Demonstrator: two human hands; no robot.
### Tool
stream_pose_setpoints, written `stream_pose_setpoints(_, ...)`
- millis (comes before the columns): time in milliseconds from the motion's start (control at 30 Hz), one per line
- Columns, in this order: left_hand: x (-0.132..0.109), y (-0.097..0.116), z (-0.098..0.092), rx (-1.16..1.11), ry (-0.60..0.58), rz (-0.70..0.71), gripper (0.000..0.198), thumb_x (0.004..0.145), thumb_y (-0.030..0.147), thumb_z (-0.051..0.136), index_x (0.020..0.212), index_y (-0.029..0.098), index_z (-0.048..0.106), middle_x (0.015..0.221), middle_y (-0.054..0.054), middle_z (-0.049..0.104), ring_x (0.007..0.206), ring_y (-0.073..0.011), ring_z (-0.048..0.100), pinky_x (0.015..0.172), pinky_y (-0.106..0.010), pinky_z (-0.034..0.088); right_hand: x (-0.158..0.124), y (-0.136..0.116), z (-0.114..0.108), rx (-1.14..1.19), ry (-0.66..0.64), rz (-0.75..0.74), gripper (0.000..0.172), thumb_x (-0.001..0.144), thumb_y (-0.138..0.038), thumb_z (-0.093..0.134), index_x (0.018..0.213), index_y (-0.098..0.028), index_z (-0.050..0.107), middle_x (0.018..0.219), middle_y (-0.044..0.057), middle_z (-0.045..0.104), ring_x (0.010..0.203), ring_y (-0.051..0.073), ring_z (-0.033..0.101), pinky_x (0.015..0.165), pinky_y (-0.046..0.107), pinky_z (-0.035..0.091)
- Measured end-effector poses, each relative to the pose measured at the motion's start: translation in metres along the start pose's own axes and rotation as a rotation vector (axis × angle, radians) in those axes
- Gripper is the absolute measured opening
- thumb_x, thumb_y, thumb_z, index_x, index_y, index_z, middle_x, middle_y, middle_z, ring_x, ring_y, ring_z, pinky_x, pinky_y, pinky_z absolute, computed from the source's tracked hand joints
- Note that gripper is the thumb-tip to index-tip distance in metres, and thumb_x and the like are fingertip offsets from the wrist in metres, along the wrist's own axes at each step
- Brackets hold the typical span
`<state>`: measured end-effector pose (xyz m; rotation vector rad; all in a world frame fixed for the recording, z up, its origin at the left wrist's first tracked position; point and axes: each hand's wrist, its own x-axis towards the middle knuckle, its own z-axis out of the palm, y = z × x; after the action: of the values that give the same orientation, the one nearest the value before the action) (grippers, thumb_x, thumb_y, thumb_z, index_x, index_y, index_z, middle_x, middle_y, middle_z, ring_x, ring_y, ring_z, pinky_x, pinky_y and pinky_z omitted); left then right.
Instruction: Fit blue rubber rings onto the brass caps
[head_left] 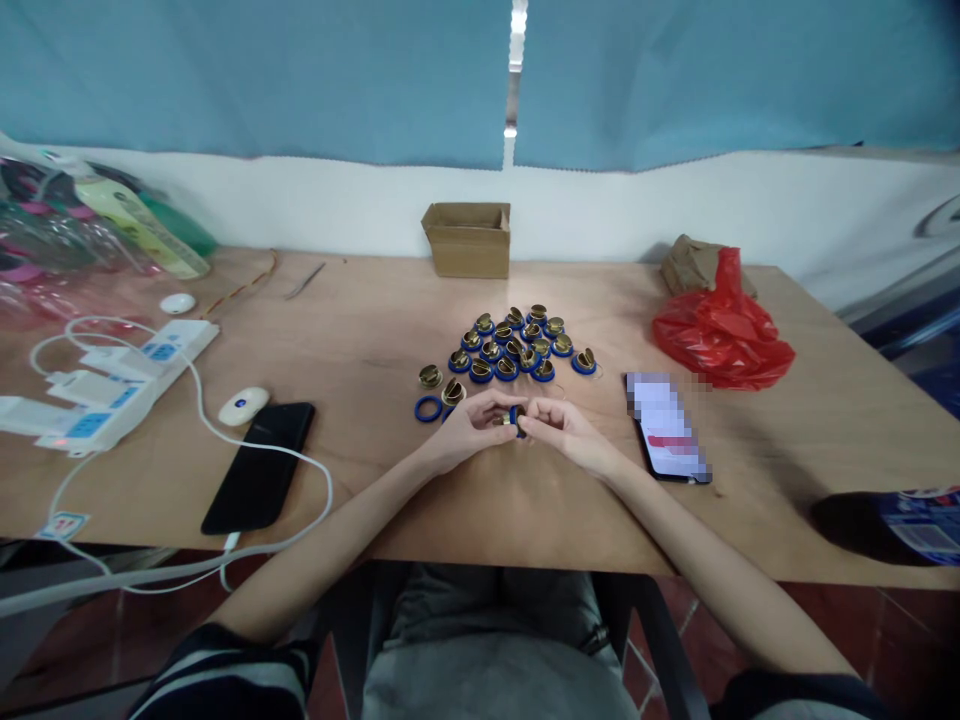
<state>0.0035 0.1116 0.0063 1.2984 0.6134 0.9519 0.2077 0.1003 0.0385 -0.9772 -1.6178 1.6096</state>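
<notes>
Between my two hands, over the table's front half, is a small brass-coloured piece with a blue ring (515, 416). My left hand (472, 430) pinches it from the left, and my right hand (561, 432) pinches it from the right. Just beyond them lies a cluster of similar brass pieces with blue rings (506, 368). A loose blue ring (428, 408) rests left of my left hand, with a brass piece (430, 376) behind it. Another brass piece (454, 391) sits close to my left fingers, near a partly hidden blue ring.
A cardboard box (471, 242) stands at the back of the wooden table (360, 330). To the right are a lit phone (666, 428), a red bag (724, 335) and a dark bottle (892, 525). Leftward lie a black phone (259, 468), cables and a power strip (135, 385).
</notes>
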Motion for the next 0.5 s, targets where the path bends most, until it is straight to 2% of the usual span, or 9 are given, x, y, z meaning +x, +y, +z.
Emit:
stream_pose_setpoints(300, -0.0024, 0.0047, 0.0018, 0.028, -0.026, -0.008, 0.043, 0.079, 0.028, 0.083, 0.119, 0.017, 0.069, 0.115, -0.011, 0.073, 0.101, -0.02, 0.07, 0.092, -0.034, 0.054, 0.0, 0.0007, 0.0011, 0.019, 0.014, 0.007, 0.045, 0.086, -0.059, 0.069, 0.071, -0.02, 0.052, 0.068, -0.002, 0.057, 0.064, 0.013, 0.054, 0.065, 0.027, 0.044)
stream_pose_setpoints(433, -0.002, 0.0079, 0.0037, 0.069, -0.053, 0.026, 0.04, 0.086, 0.029, 0.076, 0.123, 0.018, 0.068, 0.121, -0.013, 0.071, 0.107, -0.0218, 0.069, 0.094, -0.034, 0.053, 0.0006, -0.0006, -0.0007, 0.038, 0.017, 0.034, 0.044, 0.085, -0.06, 0.07, 0.075, -0.019, 0.056, 0.07, 0.0, 0.064, 0.064, 0.013, 0.058, 0.065, 0.027, 0.046)
stream_pose_setpoints(500, -0.001, 0.0091, 0.0045, 0.103, -0.054, 0.055, 0.037, 0.091, 0.03, 0.07, 0.126, 0.019, 0.067, 0.125, -0.013, 0.069, 0.113, -0.0226, 0.066, 0.098, -0.035, 0.052, 0.0007, -0.001, -0.0009, 0.042, 0.036, 0.052, 0.045, 0.086, -0.061, 0.068, 0.078, -0.019, 0.057, 0.068, 0.0, 0.064, 0.059, 0.011, 0.057, 0.061, 0.025, 0.045)
